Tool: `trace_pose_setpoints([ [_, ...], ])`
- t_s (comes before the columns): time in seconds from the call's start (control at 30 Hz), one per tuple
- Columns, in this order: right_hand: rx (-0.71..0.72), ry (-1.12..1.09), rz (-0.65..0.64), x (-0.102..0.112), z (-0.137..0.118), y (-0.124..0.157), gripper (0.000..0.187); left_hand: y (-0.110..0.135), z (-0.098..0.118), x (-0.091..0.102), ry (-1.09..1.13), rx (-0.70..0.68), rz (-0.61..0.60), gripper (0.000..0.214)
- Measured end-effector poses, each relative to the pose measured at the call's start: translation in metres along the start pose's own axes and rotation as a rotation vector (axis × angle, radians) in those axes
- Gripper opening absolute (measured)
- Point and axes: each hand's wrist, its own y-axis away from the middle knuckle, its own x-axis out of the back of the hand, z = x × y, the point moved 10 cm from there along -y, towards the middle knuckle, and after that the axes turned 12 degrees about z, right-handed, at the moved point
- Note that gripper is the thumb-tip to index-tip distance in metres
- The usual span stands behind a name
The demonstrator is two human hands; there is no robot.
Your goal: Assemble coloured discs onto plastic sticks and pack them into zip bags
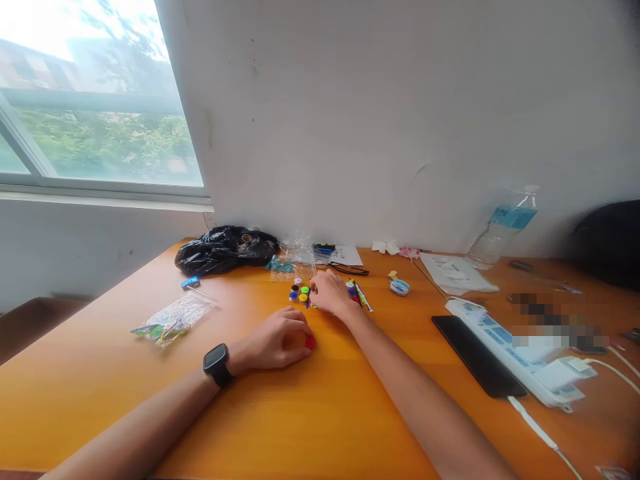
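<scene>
My left hand (pixel 276 341), with a black watch (pixel 218 365) on the wrist, rests on the orange table (pixel 320 413) with its fingers curled round a small red piece (pixel 311 343). Further back my right hand (pixel 330 293) reaches into a cluster of small coloured caps (pixel 299 293), blue, yellow, green and white. Its fingers are bent together in a pinch at the caps; what they grip is hidden. Thin coloured sticks (pixel 361 295) lie just right of that hand.
A black plastic bag (pixel 225 250) lies at the back by the wall, a clear packet (pixel 173 319) at the left. A white power strip (pixel 515 357), a black phone (pixel 477 355), papers (pixel 453 272) and a water bottle (pixel 503 227) occupy the right side.
</scene>
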Motion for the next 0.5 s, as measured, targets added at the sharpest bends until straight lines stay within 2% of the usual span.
trace_pose_setpoints([
  [0.5, 0.042, 0.023, -0.026, -0.002, -0.0044, 0.0001, 0.009, -0.0019, 0.0052, 0.001, 0.001, -0.012, -0.007, 0.012],
])
